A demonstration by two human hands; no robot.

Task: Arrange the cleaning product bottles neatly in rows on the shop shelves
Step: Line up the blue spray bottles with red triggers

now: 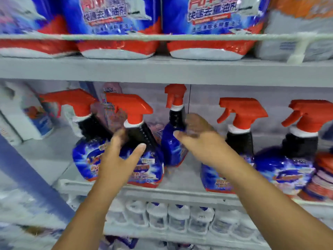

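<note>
Much of what I see is smeared by motion blur; label print is only partly legible. Top shelf: blue refill packs [115,24] with red bases, cut off at the upper edge, held behind a white rail [162,37]; an orange-topped pack [302,18] at far right, also cropped. Lowest shelf: a row of small white bottles [178,218], too blurred for me to read.

Middle shelf [180,181], item by item:
- Left pair of spray bottles, one [86,156] behind and left of the other [144,166]; both tilt to the left, red trigger heads, black necks, blue bodies with white and red labels.
- Centre bottle [173,150], set further back, upright, turned edge-on to me, so its label is hidden.
- Two more sprays at right, [239,139] and [299,154], upright; the lower body of the nearer one is covered by my right forearm.
- White cartons [27,112] at far left, blurred.

My left hand [119,159] lies against the front tilted bottle, fingers spread and fairly straight, thumb out to the right, cupping rather than clasping. My right hand [198,139] is at the centre bottle's neck, thumb on the front and fingers round the right side; blur keeps me from seeing how tightly it grips.
</note>
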